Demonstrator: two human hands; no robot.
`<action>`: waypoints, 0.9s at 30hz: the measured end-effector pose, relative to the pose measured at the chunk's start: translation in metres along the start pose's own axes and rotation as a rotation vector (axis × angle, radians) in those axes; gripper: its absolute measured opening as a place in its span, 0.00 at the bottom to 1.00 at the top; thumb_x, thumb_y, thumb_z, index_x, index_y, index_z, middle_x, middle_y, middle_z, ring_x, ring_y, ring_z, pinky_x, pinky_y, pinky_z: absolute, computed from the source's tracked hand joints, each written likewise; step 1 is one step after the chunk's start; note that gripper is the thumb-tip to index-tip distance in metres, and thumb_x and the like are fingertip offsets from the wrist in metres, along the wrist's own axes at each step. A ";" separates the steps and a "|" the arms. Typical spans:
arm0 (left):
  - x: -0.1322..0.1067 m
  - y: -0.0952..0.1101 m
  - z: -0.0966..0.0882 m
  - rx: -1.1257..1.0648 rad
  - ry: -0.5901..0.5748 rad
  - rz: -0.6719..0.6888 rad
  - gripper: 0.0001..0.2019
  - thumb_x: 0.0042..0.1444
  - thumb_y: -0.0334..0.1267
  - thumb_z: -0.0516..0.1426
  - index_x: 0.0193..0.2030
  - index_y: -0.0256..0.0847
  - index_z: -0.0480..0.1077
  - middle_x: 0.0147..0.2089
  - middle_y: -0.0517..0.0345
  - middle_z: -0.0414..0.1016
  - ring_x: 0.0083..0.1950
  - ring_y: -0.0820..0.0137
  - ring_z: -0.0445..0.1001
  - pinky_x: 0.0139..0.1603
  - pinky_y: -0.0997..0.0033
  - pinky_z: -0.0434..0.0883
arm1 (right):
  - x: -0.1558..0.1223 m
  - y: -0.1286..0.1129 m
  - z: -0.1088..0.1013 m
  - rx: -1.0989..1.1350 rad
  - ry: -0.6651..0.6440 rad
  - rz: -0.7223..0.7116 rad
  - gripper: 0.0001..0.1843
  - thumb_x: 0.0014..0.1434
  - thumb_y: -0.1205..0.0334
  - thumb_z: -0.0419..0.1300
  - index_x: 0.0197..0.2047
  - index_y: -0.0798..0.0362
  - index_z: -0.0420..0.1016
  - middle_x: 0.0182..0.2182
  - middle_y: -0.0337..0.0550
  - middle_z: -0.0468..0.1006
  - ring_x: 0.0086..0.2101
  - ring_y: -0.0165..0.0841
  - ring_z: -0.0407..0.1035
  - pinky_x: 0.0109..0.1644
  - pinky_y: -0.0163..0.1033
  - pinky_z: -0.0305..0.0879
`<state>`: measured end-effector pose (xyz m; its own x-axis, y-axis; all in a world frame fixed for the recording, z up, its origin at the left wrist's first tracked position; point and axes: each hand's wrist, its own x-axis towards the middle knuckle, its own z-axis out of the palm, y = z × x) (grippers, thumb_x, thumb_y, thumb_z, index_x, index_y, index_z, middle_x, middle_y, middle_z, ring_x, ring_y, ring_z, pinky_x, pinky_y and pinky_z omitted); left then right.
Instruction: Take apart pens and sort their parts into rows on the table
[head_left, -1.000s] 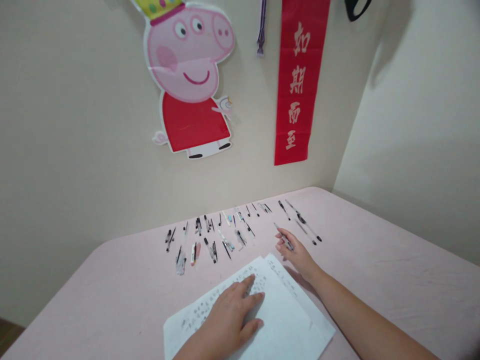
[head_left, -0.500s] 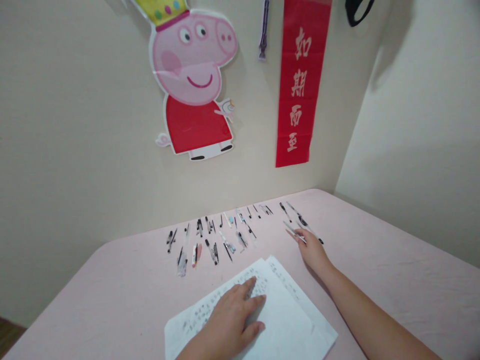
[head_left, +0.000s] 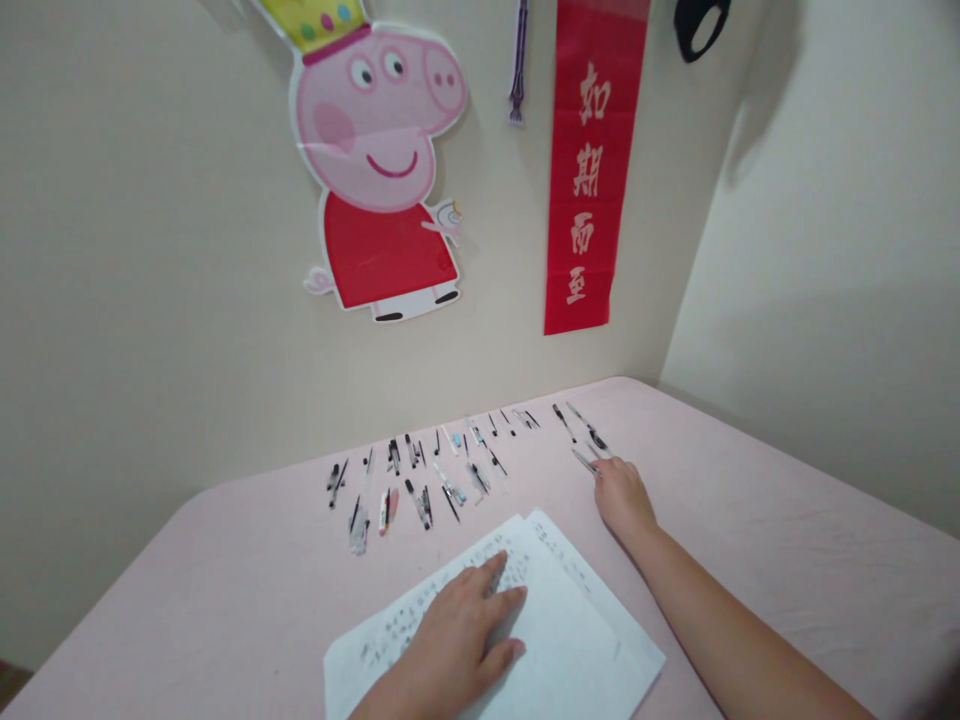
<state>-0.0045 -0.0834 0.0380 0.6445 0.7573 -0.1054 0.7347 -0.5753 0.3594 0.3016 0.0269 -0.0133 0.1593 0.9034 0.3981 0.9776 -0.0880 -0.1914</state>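
My left hand [head_left: 466,635] lies palm down on sheets of paper [head_left: 570,635] covered in part with handwriting. Its fingers are spread and hold nothing. Farther off to the right, my right hand [head_left: 624,492] is low over the table, with its fingers closed around the end of a slim pen [head_left: 585,461]. The pen's tip points to the far left. Another pen shows just beyond the fingertips, partly hidden by the hand. Two more pens, one of them a black-capped pen [head_left: 564,422], lie a little farther back.
Several rows of pen parts, with caps, refills and barrels [head_left: 418,503], are spread across the pink-covered table [head_left: 225,600]. A wall stands behind, with a pink pig cutout [head_left: 390,250] and a red banner [head_left: 589,220]. Another wall rises at the right.
My right hand has shifted slightly right and lower over the pens, covering more of the one behind it. My left hand stays on the paper. The view has turned slightly right.
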 end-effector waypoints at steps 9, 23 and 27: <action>0.000 -0.002 -0.001 -0.014 -0.007 0.003 0.25 0.56 0.47 0.55 0.62 0.54 0.61 0.70 0.52 0.50 0.65 0.55 0.59 0.63 0.54 0.58 | -0.005 -0.008 -0.026 -0.104 -0.067 0.030 0.16 0.60 0.62 0.53 0.49 0.57 0.74 0.40 0.54 0.74 0.42 0.43 0.66 0.44 0.42 0.59; 0.001 -0.008 0.005 -0.058 0.008 0.006 0.26 0.57 0.49 0.55 0.62 0.56 0.60 0.71 0.55 0.48 0.67 0.55 0.56 0.64 0.53 0.57 | -0.003 -0.015 -0.039 -0.168 -0.231 0.049 0.17 0.60 0.65 0.51 0.47 0.54 0.76 0.38 0.52 0.77 0.40 0.40 0.70 0.39 0.38 0.61; 0.001 -0.010 0.008 -0.068 0.012 0.004 0.26 0.57 0.49 0.55 0.63 0.56 0.60 0.71 0.56 0.48 0.67 0.55 0.56 0.64 0.53 0.56 | -0.003 -0.014 -0.038 -0.156 -0.226 0.054 0.17 0.60 0.65 0.50 0.47 0.54 0.77 0.38 0.53 0.77 0.39 0.40 0.71 0.38 0.39 0.61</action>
<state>-0.0098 -0.0793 0.0273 0.6448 0.7586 -0.0931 0.7157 -0.5565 0.4221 0.2925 0.0100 0.0224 0.1937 0.9648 0.1777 0.9808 -0.1860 -0.0593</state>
